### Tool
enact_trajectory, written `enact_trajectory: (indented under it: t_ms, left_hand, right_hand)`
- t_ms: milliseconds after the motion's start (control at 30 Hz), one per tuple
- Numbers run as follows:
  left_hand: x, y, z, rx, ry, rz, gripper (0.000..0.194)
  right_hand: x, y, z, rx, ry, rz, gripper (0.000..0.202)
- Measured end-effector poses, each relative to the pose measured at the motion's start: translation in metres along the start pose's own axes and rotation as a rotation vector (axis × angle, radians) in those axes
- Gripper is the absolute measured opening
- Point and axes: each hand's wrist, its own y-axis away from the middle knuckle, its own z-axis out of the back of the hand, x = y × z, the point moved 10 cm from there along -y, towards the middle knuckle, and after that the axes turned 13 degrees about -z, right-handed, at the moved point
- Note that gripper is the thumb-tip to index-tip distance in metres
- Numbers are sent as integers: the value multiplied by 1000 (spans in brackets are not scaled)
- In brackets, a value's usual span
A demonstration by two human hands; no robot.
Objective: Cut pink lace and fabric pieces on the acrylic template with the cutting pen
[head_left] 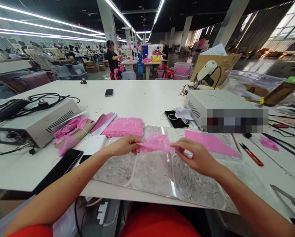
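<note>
A small sheer pink fabric piece [156,143] is stretched between my two hands above a clear plastic mat [152,172]. My left hand [126,144] pinches its left end, fingers closed. At the right end, my right hand [193,154] grips the edge between thumb and fingers. Just behind my left hand lies a stack of pink lace pieces [124,127]. A flat pink fabric sheet [211,143] rests on the mat beyond my right hand.
Grey metal boxes stand left [42,121] and right [219,98]. Orange-handled snips [252,154] and a metal tool [289,197] lie at the right. A black phone [175,119] sits behind the mat; bundled pink fabric [72,130] is at the left. People work in the background.
</note>
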Motion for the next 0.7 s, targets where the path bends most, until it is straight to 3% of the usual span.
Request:
enact_trajectory:
  t_ms: [100, 200, 367, 467, 567, 700]
  left_hand:
    - [31, 35, -15, 5, 99, 170, 27]
    - [43, 58, -31, 38, 97, 241, 39]
    - [32, 75, -34, 126, 8, 264, 51]
    - [22, 76, -23, 147, -255, 259, 39]
    - [4, 66, -12, 25, -527, 152, 31]
    - [-2, 53, -27, 38, -769, -22, 27]
  right_hand:
    - [7, 33, -56, 201, 109, 120, 30]
    - [10, 56, -81, 270, 193, 182, 34]
    - [18, 67, -84, 363, 244, 210, 36]
    - [15, 58, -78, 329, 214, 153, 32]
    - [2, 43, -72, 212, 210, 56, 30]
    - [-22, 31, -84, 255, 283, -67, 27]
